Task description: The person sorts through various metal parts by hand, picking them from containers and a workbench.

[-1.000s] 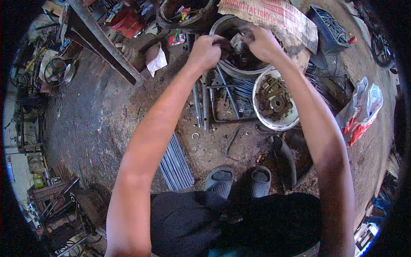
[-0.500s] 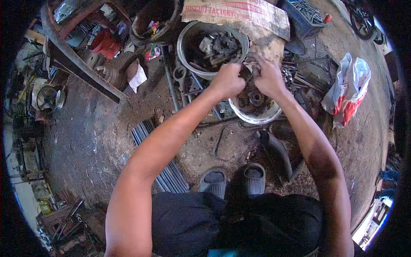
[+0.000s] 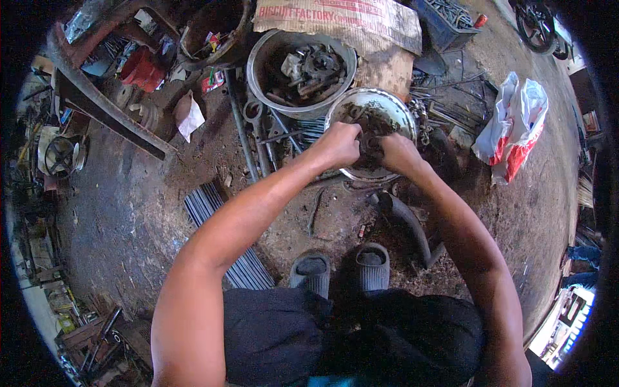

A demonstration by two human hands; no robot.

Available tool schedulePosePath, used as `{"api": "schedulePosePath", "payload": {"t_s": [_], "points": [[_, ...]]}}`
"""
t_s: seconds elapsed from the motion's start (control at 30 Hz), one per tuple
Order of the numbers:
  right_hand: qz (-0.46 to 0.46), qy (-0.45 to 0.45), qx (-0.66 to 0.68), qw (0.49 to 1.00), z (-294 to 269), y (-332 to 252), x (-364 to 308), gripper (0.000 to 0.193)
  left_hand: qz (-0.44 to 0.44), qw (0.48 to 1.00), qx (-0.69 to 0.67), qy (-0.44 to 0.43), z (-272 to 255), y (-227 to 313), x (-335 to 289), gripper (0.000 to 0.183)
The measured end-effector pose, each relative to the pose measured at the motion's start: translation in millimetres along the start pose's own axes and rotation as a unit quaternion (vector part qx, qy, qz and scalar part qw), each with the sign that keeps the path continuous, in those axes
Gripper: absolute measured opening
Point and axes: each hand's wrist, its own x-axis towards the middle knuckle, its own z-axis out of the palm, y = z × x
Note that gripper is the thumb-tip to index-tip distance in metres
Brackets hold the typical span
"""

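White and spotted with dirt, a round tub (image 3: pixel 379 97) is standing on the brown floor (image 3: pixel 142 226), and both hands are sitting over it, close to each other. The left hand (image 3: pixel 342 143) is hanging over the left part of the tub with its fingers curled in. The right hand (image 3: pixel 396 155) is facing it from the other side, and its fingers are bending down too. I cannot tell if either hand is pinching something, because the fingertips are hiding in the dark. Dirty metal bits (image 3: pixel 373 121) are lying inside the tub, around the hands. A bigger grey pot (image 3: pixel 263 64) is standing just past the tub, a little to the left, and it is holding a heap of dark parts (image 3: pixel 316 68). A piece of cardboard (image 3: pixel 342 24) is lying behind them, and near it a blue box (image 3: pixel 445 35) is holding lots of thin metal pieces (image 3: pixel 454 13). Over on the right, a crumpled white and red bag (image 3: pixel 512 129) is sitting on the floor. Grey rods (image 3: pixel 248 267) are lying side by side near the left arm. Two grey slippers (image 3: pixel 311 274) are showing lower down, and a bent pipe (image 3: pixel 412 229) is lying to their right.
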Motion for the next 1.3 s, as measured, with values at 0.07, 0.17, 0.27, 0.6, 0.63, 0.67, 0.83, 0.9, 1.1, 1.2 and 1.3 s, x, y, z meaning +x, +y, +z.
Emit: {"api": "schedulePosePath", "payload": {"t_s": [0.07, 0.17, 0.27, 0.6, 0.63, 0.67, 0.83, 0.9, 1.1, 1.2, 1.3], "points": [[0.02, -0.031, -0.043, 0.998, 2.4, -0.9, 0.0, 0.018, -0.004, 1.0, 0.001, 0.001, 0.0, 0.9, -0.6, 0.03], [-0.022, -0.012, -0.073, 0.997, 10.0, 4.4, 0.0, 0.019, 0.025, 0.999, -0.016, 0.023, -0.2, 1.5, -1.6, 0.029], [-0.042, -0.025, -0.098, 0.994, 2.6, -2.7, 1.4, 0.019, -0.006, 0.999, -0.03, 0.017, -6.5, 3.0, -3.7, 0.029], [0.024, -0.008, 0.124, 0.992, -28.3, -3.2, 12.6, 0.03, 0.018, 0.996, -0.068, 0.063, -17.2, 1.4, -6.5, 0.031], [0.038, -0.008, 0.206, 0.978, -33.4, -1.6, 14.4, 0.035, 0.033, 0.992, -0.08, 0.089, -17.8, 0.2, -8.2, 0.036], [0.033, 0.01, 0.265, 0.964, -34.8, 5.0, 14.0, 0.041, 0.035, 0.992, -0.081, 0.089, -18.3, 4.3, -8.2, 0.036], [0.116, -0.01, 0.373, 0.921, -66.9, -28.4, 22.8, 0.04, 0.055, 0.984, -0.091, 0.142, -16.6, -8.3, -13.9, 0.071], [0.133, 0.043, 0.395, 0.908, -82.5, -30.0, 15.9, 0.04, 0.051, 0.98, -0.138, 0.137, -19.4, 13.6, -9.8, 0.073], [0.094, 0.122, 0.571, 0.806, -95.8, -61.7, 29.7, 0.051, -0.008, 0.951, -0.255, 0.175, -53.6, 34.3, -14.9, 0.068], [0.08, 0.057, 0.529, 0.843, -108.0, -72.7, 43.1, 0.057, 0.056, 0.935, -0.159, 0.312, -65.5, 22.5, -12.4, 0.058], [0.08, 0.144, 0.459, 0.873, -105.4, -99.7, 51.7, 0.056, 0.054, 0.938, -0.097, 0.329, -82.3, 7.6, -14.5, 0.059]]}}
